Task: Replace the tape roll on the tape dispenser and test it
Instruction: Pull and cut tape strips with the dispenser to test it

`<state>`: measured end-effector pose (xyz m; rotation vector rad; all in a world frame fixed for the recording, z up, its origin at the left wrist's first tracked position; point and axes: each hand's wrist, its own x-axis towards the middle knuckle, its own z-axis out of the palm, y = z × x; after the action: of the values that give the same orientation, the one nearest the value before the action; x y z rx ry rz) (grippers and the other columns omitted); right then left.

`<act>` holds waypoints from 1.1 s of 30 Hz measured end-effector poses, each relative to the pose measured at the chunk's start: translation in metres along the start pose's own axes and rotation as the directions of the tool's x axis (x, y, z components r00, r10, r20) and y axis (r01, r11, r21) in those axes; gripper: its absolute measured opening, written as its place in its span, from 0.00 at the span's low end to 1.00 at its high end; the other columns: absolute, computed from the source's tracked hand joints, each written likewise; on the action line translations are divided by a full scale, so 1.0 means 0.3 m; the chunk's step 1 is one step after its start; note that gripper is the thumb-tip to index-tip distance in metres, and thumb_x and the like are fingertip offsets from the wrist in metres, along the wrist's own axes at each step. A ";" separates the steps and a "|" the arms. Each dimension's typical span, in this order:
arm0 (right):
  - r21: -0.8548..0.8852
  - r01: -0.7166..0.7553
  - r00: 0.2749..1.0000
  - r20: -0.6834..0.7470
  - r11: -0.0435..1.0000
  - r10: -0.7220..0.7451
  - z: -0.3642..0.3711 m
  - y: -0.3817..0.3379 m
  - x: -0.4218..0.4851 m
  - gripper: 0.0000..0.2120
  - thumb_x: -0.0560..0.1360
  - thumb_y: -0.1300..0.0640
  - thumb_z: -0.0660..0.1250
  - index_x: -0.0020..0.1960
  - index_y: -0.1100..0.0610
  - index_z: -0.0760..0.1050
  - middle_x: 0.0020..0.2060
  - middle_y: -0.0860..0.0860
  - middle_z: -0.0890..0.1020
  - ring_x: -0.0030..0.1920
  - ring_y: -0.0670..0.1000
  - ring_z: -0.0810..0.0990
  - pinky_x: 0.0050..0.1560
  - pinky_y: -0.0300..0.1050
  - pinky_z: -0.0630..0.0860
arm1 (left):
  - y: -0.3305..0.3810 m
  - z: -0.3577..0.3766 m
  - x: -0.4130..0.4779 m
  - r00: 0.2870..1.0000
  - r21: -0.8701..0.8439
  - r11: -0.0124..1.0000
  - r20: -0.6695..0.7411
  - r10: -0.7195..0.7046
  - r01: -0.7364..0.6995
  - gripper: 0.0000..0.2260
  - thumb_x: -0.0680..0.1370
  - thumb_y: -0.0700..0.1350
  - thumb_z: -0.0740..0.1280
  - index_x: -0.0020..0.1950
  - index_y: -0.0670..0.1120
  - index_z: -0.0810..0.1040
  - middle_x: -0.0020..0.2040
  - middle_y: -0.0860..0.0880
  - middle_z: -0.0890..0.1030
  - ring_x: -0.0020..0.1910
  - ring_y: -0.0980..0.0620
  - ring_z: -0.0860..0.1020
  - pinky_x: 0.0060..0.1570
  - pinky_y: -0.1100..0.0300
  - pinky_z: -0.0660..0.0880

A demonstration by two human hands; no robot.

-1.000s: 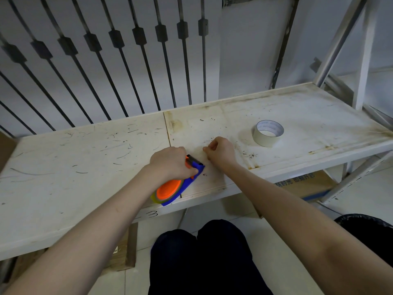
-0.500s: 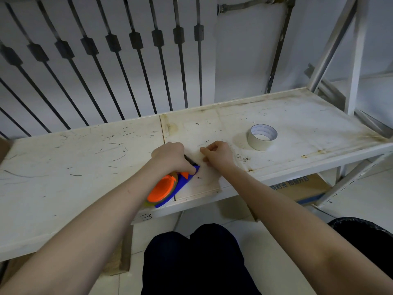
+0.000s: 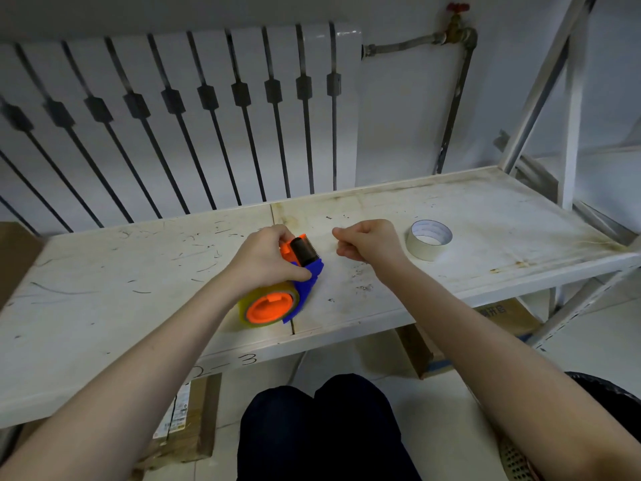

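My left hand [image 3: 265, 260] grips a blue and orange tape dispenser [image 3: 305, 272] lifted and tilted just above the white shelf [image 3: 104, 307]. A clear yellowish tape roll [image 3: 267, 303] sits on its orange hub, and the black roller with the toothed blade points away from me. My right hand [image 3: 369, 239] hovers just right of the blade with fingers pinched together; whether a strip of clear tape is between them I cannot tell. A beige tape roll [image 3: 429, 239] lies flat on the shelf, right of that hand.
A white radiator [image 3: 180, 116] stands behind the shelf, with a pipe and red-handled valve [image 3: 458, 26] to its right. Shelf uprights [image 3: 569, 109] rise at the right. Cardboard boxes [image 3: 499, 317] sit under the shelf; my knees [image 3: 322, 428] are below its front edge.
My left hand lifted and tilted the dispenser up off the shelf, showing the roller and blade. My right hand drew away to the right. The head view tilted upward.
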<state>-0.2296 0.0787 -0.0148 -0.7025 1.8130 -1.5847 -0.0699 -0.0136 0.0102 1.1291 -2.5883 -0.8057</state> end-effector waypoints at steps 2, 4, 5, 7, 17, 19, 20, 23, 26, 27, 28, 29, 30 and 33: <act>-0.020 0.006 1.000 -0.002 1.000 -0.006 0.008 -0.009 -0.015 0.09 0.70 0.58 0.73 0.34 0.59 0.78 0.32 0.53 0.82 0.30 0.46 0.81 0.36 0.36 0.81 | -0.008 -0.005 -0.013 0.999 -0.066 0.998 -0.032 0.011 -0.013 0.22 0.61 0.50 0.78 0.51 0.50 0.75 0.50 0.50 0.78 0.51 0.50 0.75 0.41 0.60 0.73; -0.040 0.008 1.000 -0.005 0.999 -0.008 0.017 -0.012 -0.026 0.08 0.70 0.57 0.73 0.35 0.59 0.79 0.33 0.53 0.82 0.32 0.47 0.82 0.39 0.38 0.81 | -0.017 -0.008 -0.022 0.999 -0.113 0.993 -0.047 0.014 -0.019 0.22 0.61 0.50 0.78 0.51 0.51 0.74 0.51 0.51 0.78 0.51 0.51 0.75 0.40 0.62 0.72; -0.043 0.009 1.000 -0.004 0.999 -0.009 0.021 -0.013 -0.030 0.08 0.70 0.56 0.73 0.36 0.59 0.79 0.33 0.53 0.82 0.32 0.47 0.82 0.40 0.39 0.82 | -0.022 -0.008 -0.026 0.999 -0.138 0.990 -0.051 0.012 -0.019 0.22 0.61 0.49 0.78 0.51 0.51 0.74 0.51 0.51 0.78 0.51 0.51 0.75 0.42 0.60 0.74; -0.047 0.010 1.000 0.005 0.999 -0.010 0.030 -0.011 -0.035 0.08 0.70 0.55 0.73 0.36 0.59 0.79 0.33 0.53 0.82 0.31 0.46 0.82 0.40 0.39 0.82 | -0.030 -0.013 -0.037 0.998 -0.201 0.979 -0.063 0.009 -0.021 0.23 0.61 0.47 0.79 0.52 0.50 0.75 0.50 0.52 0.77 0.51 0.49 0.76 0.47 0.54 0.77; -0.053 -0.084 0.994 0.067 0.995 0.087 0.115 0.028 -0.058 0.11 0.72 0.51 0.71 0.39 0.59 0.78 0.33 0.52 0.80 0.32 0.47 0.79 0.35 0.38 0.78 | -0.065 -0.025 -0.065 0.995 -0.301 0.952 -0.097 0.023 -0.052 0.23 0.63 0.45 0.79 0.55 0.48 0.75 0.53 0.52 0.77 0.53 0.48 0.77 0.49 0.54 0.77; -0.023 -0.115 0.990 0.080 0.993 0.116 0.129 0.034 -0.059 0.11 0.72 0.51 0.71 0.39 0.59 0.78 0.33 0.53 0.80 0.33 0.48 0.78 0.36 0.39 0.78 | -0.073 -0.026 -0.065 0.995 -0.314 0.948 -0.098 0.028 -0.058 0.23 0.64 0.45 0.79 0.55 0.47 0.76 0.53 0.52 0.77 0.54 0.48 0.77 0.50 0.54 0.77; -0.017 -0.125 0.988 0.086 0.992 0.126 0.135 0.036 -0.060 0.12 0.72 0.51 0.71 0.39 0.59 0.78 0.33 0.53 0.80 0.33 0.48 0.78 0.36 0.40 0.78 | -0.077 -0.027 -0.065 0.995 -0.321 0.945 -0.099 0.029 -0.060 0.23 0.64 0.45 0.79 0.55 0.47 0.76 0.53 0.52 0.77 0.54 0.48 0.77 0.50 0.54 0.77; -0.007 -0.140 0.985 0.099 0.990 0.140 0.145 0.037 -0.063 0.12 0.72 0.50 0.72 0.39 0.59 0.77 0.32 0.52 0.79 0.31 0.47 0.76 0.33 0.39 0.75 | -0.086 -0.027 -0.065 0.994 -0.338 0.939 -0.104 0.028 -0.062 0.23 0.64 0.45 0.79 0.55 0.48 0.76 0.53 0.53 0.77 0.53 0.48 0.77 0.50 0.54 0.78; -0.016 -0.142 0.983 0.115 0.990 0.143 0.149 0.039 -0.068 0.13 0.72 0.50 0.70 0.38 0.60 0.77 0.30 0.52 0.77 0.30 0.46 0.74 0.32 0.38 0.73 | -0.089 -0.026 -0.065 0.994 -0.354 0.933 -0.108 0.033 -0.070 0.22 0.64 0.44 0.79 0.55 0.48 0.76 0.52 0.53 0.77 0.53 0.48 0.77 0.50 0.54 0.77; -0.024 -0.141 0.982 0.121 0.990 0.143 0.150 0.041 -0.070 0.14 0.73 0.49 0.70 0.37 0.59 0.77 0.30 0.51 0.77 0.30 0.46 0.73 0.32 0.38 0.73 | -0.089 -0.026 -0.065 0.994 -0.358 0.931 -0.106 0.033 -0.069 0.22 0.64 0.44 0.79 0.55 0.49 0.76 0.52 0.53 0.77 0.53 0.48 0.77 0.50 0.54 0.77; -0.027 -0.143 0.981 0.128 0.989 0.145 0.151 0.043 -0.071 0.14 0.73 0.49 0.70 0.36 0.59 0.76 0.29 0.51 0.76 0.30 0.46 0.72 0.31 0.37 0.72 | -0.090 -0.026 -0.065 0.994 -0.361 0.930 -0.104 0.033 -0.068 0.22 0.64 0.44 0.79 0.55 0.49 0.75 0.52 0.53 0.77 0.53 0.48 0.77 0.50 0.54 0.77; -0.021 -0.149 0.979 0.134 0.989 0.151 0.153 0.045 -0.073 0.15 0.73 0.49 0.69 0.35 0.58 0.76 0.29 0.51 0.76 0.29 0.46 0.72 0.31 0.37 0.72 | -0.091 -0.025 -0.065 0.994 -0.364 0.929 -0.103 0.033 -0.068 0.22 0.64 0.44 0.79 0.55 0.49 0.75 0.53 0.53 0.77 0.53 0.48 0.77 0.50 0.54 0.77; -0.012 -0.159 0.978 0.138 0.987 0.159 0.155 0.047 -0.073 0.15 0.73 0.48 0.69 0.34 0.58 0.75 0.29 0.51 0.75 0.29 0.46 0.71 0.30 0.37 0.71 | -0.092 -0.025 -0.065 0.994 -0.365 0.928 -0.102 0.032 -0.067 0.22 0.64 0.44 0.79 0.55 0.49 0.75 0.53 0.52 0.77 0.54 0.47 0.77 0.50 0.54 0.77; -0.014 -0.187 0.974 0.128 0.982 0.187 0.165 0.052 -0.076 0.16 0.73 0.47 0.69 0.33 0.56 0.74 0.29 0.51 0.74 0.28 0.47 0.69 0.28 0.38 0.68 | -0.094 -0.025 -0.064 0.995 -0.368 0.928 -0.097 0.026 -0.060 0.23 0.64 0.44 0.79 0.56 0.49 0.75 0.54 0.52 0.77 0.54 0.47 0.77 0.49 0.54 0.78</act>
<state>-0.1774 0.0652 -0.0319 -0.6019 1.7323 -1.3828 -0.0364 -0.0183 0.0012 0.9653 -2.2489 -1.1453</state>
